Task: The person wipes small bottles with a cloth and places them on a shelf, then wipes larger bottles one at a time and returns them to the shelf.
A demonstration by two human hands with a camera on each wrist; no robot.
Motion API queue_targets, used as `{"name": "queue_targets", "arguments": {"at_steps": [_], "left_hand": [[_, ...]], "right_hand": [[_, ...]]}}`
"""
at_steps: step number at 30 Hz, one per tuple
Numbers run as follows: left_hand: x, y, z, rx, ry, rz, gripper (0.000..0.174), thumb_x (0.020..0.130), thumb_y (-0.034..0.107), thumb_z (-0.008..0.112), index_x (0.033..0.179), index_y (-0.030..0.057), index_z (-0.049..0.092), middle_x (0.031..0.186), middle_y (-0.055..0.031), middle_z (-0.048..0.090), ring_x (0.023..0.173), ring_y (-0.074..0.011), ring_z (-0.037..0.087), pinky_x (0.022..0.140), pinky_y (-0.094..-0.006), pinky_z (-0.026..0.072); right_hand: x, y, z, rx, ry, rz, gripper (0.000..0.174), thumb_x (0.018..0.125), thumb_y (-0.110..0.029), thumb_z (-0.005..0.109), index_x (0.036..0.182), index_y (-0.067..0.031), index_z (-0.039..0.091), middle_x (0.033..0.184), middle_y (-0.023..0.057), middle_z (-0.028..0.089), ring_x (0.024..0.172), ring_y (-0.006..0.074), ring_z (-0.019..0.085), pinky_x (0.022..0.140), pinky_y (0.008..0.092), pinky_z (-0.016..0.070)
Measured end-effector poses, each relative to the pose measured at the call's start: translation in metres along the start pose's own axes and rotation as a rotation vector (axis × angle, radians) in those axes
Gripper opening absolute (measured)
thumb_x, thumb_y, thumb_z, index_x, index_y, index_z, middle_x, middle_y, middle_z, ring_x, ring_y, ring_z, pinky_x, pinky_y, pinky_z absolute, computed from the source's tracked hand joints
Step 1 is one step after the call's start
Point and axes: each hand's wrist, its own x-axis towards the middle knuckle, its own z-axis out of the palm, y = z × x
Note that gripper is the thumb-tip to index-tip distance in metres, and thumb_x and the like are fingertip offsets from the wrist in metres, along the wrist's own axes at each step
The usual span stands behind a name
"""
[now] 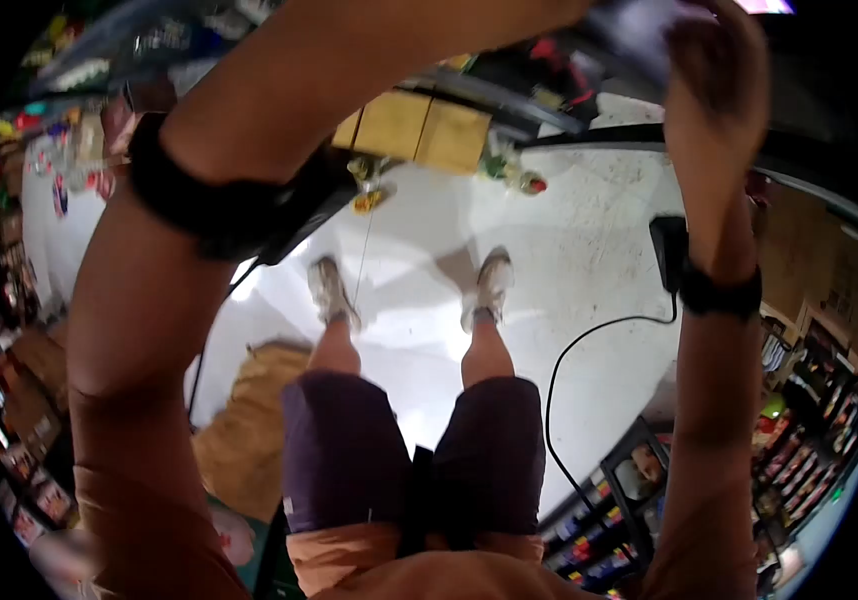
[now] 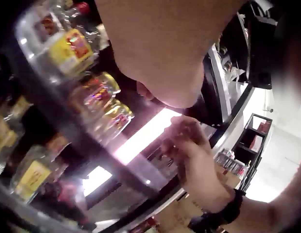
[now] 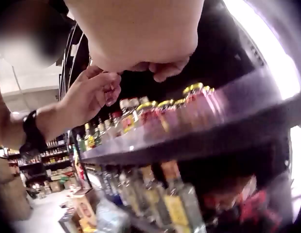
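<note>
Both hands are raised in front of a lit shelf, close to each other. My right hand (image 1: 719,90) is blurred at the top right of the head view; a pale, blurred patch (image 1: 639,30) shows beside its fingers. The left wrist view shows that right hand (image 2: 191,155) with bent fingers, just below the left hand (image 2: 160,80). In the right wrist view, the left hand (image 3: 94,92) has its fingers curled near the right hand (image 3: 145,48). Most of the left hand lies beyond the head view's top edge. I cannot tell what either hand holds.
Jars with yellow lids (image 3: 157,109) line the shelf (image 3: 189,131) beside the hands. Clear bottles (image 3: 182,204) stand on a lower level. Yellow-brown boxes (image 1: 419,130) sit on the floor ahead of the feet. A black cable (image 1: 549,400) hangs from the right wrist's camera.
</note>
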Motion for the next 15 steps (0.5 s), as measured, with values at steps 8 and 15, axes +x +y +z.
{"name": "queue_targets", "arguments": {"at_steps": [8, 15], "left_hand": [[-0.371, 0.056, 0.022, -0.032, -0.283, -1.196, 0.015, 0.087, 0.006, 0.059, 0.103, 0.0061, 0.056, 0.078, -0.0099, 0.063, 0.07, -0.0216, 0.064, 0.063, -0.032, 0.0494], [-0.605, 0.059, 0.108, -0.566, -0.079, -2.518, 0.081, 0.078, 0.039, 0.077, 0.138, 0.0164, 0.027, 0.127, -0.0193, 0.048, 0.107, -0.0358, 0.057, 0.076, -0.0476, 0.0553]], "right_hand": [[-0.263, 0.118, 0.136, -0.444, -0.434, 0.963, 0.028, 0.084, -0.011, 0.066, 0.109, -0.006, 0.055, 0.089, 0.0077, 0.061, 0.072, 0.0152, 0.06, 0.061, 0.0279, 0.0484], [-0.397, 0.297, 0.249, -0.133, 0.048, 1.84, 0.068, 0.081, -0.031, 0.074, 0.135, -0.0113, 0.037, 0.121, 0.0141, 0.045, 0.105, 0.0329, 0.054, 0.083, 0.0423, 0.056]]}}
